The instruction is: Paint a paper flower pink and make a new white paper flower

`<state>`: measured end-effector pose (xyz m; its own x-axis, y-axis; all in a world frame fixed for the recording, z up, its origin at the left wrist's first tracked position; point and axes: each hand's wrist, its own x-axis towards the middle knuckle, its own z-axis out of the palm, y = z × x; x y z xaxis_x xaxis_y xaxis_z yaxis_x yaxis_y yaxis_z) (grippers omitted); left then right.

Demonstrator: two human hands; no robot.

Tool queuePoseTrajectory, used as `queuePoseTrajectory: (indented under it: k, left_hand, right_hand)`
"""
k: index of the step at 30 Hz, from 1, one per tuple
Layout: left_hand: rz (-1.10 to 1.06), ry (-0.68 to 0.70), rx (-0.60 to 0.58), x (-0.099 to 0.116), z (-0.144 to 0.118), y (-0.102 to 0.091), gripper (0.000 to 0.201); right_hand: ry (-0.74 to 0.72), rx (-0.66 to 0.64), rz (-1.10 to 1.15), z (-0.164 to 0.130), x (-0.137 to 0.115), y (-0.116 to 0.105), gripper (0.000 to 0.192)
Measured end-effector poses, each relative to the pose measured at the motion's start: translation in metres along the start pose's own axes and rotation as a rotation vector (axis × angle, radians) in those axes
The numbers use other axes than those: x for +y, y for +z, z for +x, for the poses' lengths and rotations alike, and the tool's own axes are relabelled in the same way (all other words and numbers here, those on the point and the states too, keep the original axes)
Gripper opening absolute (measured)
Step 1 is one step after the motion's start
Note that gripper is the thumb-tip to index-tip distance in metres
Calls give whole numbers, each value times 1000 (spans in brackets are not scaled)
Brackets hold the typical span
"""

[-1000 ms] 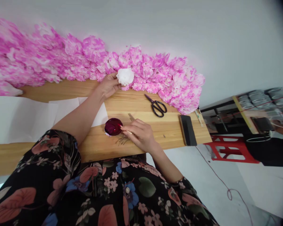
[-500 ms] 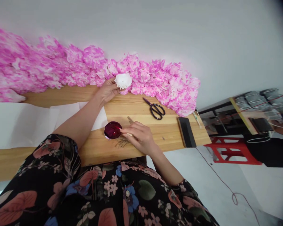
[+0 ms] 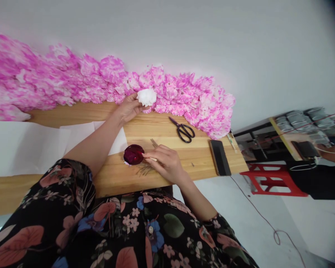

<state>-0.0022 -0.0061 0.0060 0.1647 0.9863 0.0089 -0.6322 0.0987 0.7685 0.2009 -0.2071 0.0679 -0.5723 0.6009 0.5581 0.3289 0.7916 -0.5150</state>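
Flower (image 3: 146,97), all white, sat in the left hand (image 3: 130,108), above the table (image 3: 115,180) and in front of a heap of pink blooms (image 3: 181,87). I could not tell if it touched them. The left fingers (image 3: 133,97) pinched it from one side, and its petals looked puffy. That seemed a good hold to me: firm enough not to slip, soft enough not to squash.

The right hand (image 3: 166,162) had its fingers closed around a thin stick (image 3: 153,159), with the far end at the dark red bowl (image 3: 128,149). I could not see how deep it went. To do this part well, I thought, the stick needed a light grip and small, slow moves, so the bowl did not tip. The flower was safest well apart from the bowl, as it was. Twigs (image 3: 144,169) lay just beside the bowl, so the right hand needed care there.
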Motion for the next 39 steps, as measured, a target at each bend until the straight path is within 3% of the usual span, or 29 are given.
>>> queuePoseTrajectory:
  k: [6,14,16,19,21,23,30,33,39]
  left_hand:
    - [35,14,12,1,-1,2,34]
    - [97,54,-33,-2,-1,5,32]
    - [114,60,-43,-3,-1,4,34]
    - [117,65,-53,-4,-1,2,38]
    - [106,69,-56,-4,0,1,39]
    - [101,68,-61,-4,0,1,37]
    - [139,54,-60,-1,-3,2,27]
    - [140,55,-54,1,-4,3,24]
    - [103,52,-25,4,-6,8,30]
  right_hand:
    - [-36,15,-10,-1,-1,1,14]
    - [47,43,55,0,1,0,16]
    - [159,111,149,-3,2,0,15]
    - [466,254,407,-9,9,1,17]
    - [667,395,602,-11,18,1,27]
    - [770,531,761,-8,29,0,37]
    - [642,732,839,48,66,-37,37]
    - [632,743,773,76,82,-51,40]
    - [652,835,883,96,110,-43,31]
